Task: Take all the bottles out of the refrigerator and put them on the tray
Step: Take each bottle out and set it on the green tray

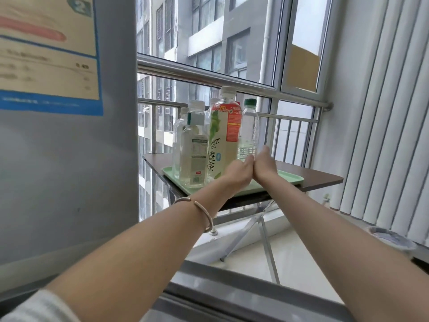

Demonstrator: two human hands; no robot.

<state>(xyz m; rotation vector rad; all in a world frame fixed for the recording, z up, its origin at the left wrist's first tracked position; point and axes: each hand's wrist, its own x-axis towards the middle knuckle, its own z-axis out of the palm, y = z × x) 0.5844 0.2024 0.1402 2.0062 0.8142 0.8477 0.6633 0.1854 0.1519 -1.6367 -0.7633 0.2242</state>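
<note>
Several bottles stand on a mint-green tray (291,178). Among them are a tall grape tea bottle (224,140), a clear bottle with a white cap (193,149) and a green-capped water bottle (250,126); more clear bottles (178,133) stand behind. Both my arms reach out over the tray's near side. My left hand (236,174) and my right hand (264,165) press together side by side just in front of the tea bottle. Their fingers curl away from me, and I see nothing in either hand. The grey refrigerator (69,163) fills the left, its inside hidden.
The tray rests on a brown folding table (321,178) against a metal railing (209,75) and window. Vertical blinds (383,112) hang at the right, with a lined bin (392,238) below them. A grey ledge (232,287) runs across under my arms.
</note>
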